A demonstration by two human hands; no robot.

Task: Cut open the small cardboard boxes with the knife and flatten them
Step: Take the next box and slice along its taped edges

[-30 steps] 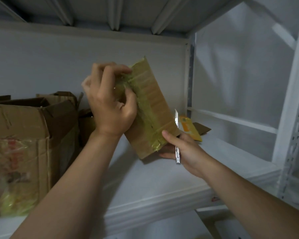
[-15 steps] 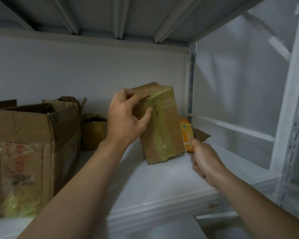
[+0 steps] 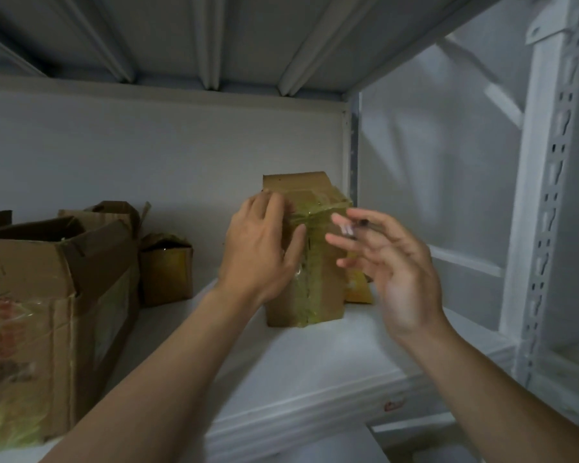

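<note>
There is one view only, from the person's head, so nothing is shared with a second camera. It faces forward into a white metal shelf (image 3: 315, 355), level with the shelf board and slightly upturned (the ribbed underside of the board above fills the top). It sits close: both forearms run in from the bottom edge, the shelf's front lip crosses low, and the perforated right upright (image 3: 545, 228) bends with wide-angle distortion.
</note>
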